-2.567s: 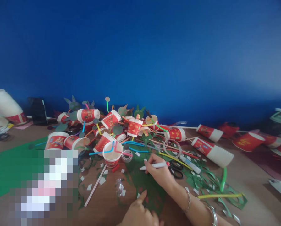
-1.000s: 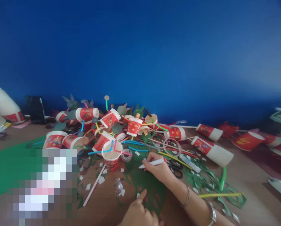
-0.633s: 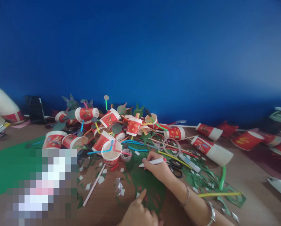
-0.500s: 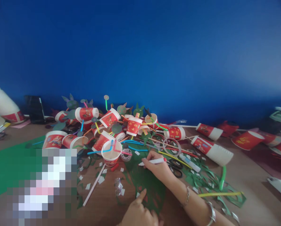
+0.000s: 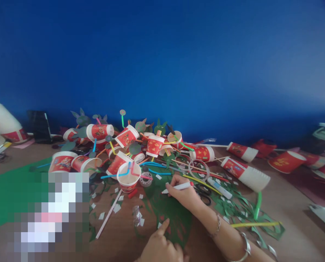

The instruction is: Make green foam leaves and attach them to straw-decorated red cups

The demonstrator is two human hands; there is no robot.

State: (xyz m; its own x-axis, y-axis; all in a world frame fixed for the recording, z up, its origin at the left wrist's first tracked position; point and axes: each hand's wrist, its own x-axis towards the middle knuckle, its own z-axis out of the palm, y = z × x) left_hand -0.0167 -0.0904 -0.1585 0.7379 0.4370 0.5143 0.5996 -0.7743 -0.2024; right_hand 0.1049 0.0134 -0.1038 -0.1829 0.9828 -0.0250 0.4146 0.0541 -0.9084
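My right hand (image 5: 181,192) is closed around a white marker with a red end (image 5: 184,186). The marker's tip is at the upper part of a green sheet of paper (image 5: 176,213), which lies on the table and has cut-outs toward its lower end. Near the bottom edge, my left hand (image 5: 162,243) has its index finger stretched out on the paper's left side. The other fingers are partly curled, with nothing in them. A red marker cap (image 5: 132,193) lies left of the sheet, close to a paper cup with straws (image 5: 128,177) and a tape roll (image 5: 145,179).
Red-and-white paper cups with straws and green cut-outs pile up (image 5: 127,136) before the blue wall (image 5: 162,65). Black scissors (image 5: 204,198), a glue stick (image 5: 219,188) and green scraps (image 5: 241,205) lie at right. Stacked cups (image 5: 245,174) lie farther right. Pixelation hides the lower left.
The marker and my right hand have shifted very slightly to the right over the green paper. My left hand stays in place.
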